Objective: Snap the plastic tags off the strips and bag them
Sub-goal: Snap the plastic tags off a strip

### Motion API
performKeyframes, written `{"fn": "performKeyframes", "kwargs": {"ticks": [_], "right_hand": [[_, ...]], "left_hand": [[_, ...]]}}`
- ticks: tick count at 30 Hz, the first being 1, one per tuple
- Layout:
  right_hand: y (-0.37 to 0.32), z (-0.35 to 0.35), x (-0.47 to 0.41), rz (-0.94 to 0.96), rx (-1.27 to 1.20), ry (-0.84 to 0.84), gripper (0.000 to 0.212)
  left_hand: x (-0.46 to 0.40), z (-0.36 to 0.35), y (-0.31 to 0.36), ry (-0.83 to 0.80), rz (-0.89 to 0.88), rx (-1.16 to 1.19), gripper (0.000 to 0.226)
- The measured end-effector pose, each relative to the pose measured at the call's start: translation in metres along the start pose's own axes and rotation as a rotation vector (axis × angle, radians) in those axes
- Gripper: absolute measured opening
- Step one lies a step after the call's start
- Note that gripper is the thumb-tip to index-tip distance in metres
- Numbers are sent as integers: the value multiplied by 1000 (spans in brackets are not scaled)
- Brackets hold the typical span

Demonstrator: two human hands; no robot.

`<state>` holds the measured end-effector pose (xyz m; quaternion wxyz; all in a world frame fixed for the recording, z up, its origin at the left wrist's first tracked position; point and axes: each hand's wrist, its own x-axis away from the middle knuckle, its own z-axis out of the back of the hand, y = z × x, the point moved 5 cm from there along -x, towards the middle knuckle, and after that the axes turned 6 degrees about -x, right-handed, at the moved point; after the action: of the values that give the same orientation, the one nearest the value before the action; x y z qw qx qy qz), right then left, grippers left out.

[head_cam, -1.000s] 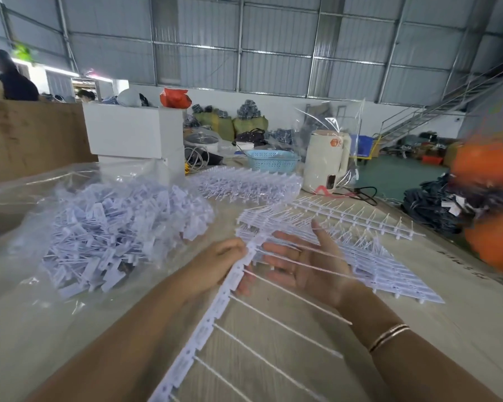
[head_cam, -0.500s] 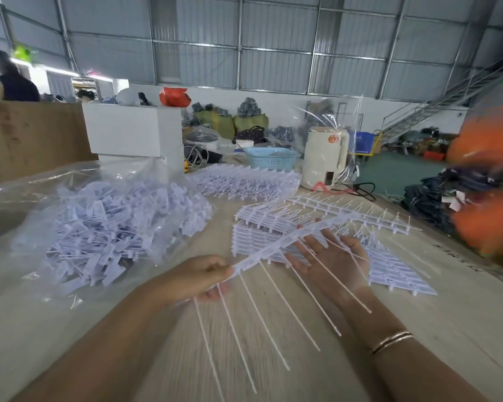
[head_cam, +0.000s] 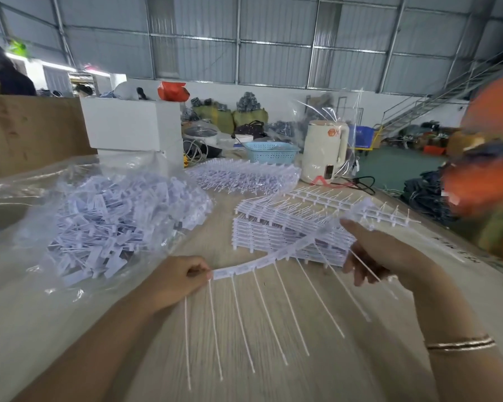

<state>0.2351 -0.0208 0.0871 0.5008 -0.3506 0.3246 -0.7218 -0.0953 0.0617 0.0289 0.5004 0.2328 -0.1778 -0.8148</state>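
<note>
Since half a second ago, both hands have spread apart and the strip (head_cam: 276, 255) now bows in a shallow arc between them, its thin white tails fanning toward the viewer over the table (head_cam: 273, 343).

Left hand (head_cam: 177, 281) pinches the strip's left end, fingers curled round it. Right hand (head_cam: 381, 253) grips the strip further along, fingers curled over the band and some tails; a thin bracelet (head_cam: 460, 345) sits on that wrist. The strip's far end pokes up past the right hand.

Just beyond the strip lies a stack (head_cam: 282, 227) of unbroken strips, flat on the table, partly hidden by the right hand. To the left, near the left hand, a clear bag (head_cam: 99, 221) lies open and slumped, filled with loose snapped tags (head_cam: 119, 216). Dark printing runs along the table's right edge, too blurred to read.

Further back sits a second pile (head_cam: 244, 177) of strips in clear wrap, with more single strips (head_cam: 360, 204) to its right. Behind these stand a white box (head_cam: 131, 126), a blue basket (head_cam: 269, 152) and a cream kettle (head_cam: 325, 149) bearing an orange sticker whose writing cannot be read. A blurred orange shape (head_cam: 488, 155) fills the right edge. A person (head_cam: 6, 74) stands far left.
</note>
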Motion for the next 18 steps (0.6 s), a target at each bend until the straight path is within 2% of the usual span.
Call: {"fn": "performKeyframes", "kwargs": {"ticks": [4, 6, 7, 10, 12, 14, 16, 18], "right_hand": [[-19, -22, 4, 43, -527, -239, 87], [-18, -25, 0, 9, -637, -248, 82], [-12, -23, -4, -9, -552, -187, 77], [8, -25, -11, -57, -95, -44, 65], [12, -30, -11, -70, 64, -62, 74], [11, -28, -11, -43, 61, -90, 91], [7, -31, -10, -11, -163, -201, 90], [-2, -42, -8, -11, -588, -389, 89]], "left_hand": [[-3, 1, -6, 64, 31, -131, 12], [-4, 2, -10, 86, 50, -190, 13], [-4, 3, -12, 96, 63, -239, 14], [-5, 5, -18, 168, 121, -334, 14], [-6, 6, -21, 218, 162, -358, 13], [-6, 6, -23, 247, 201, -391, 15], [-5, 8, -24, 273, 248, -421, 14], [-5, 8, -26, 281, 257, -385, 12]]}}
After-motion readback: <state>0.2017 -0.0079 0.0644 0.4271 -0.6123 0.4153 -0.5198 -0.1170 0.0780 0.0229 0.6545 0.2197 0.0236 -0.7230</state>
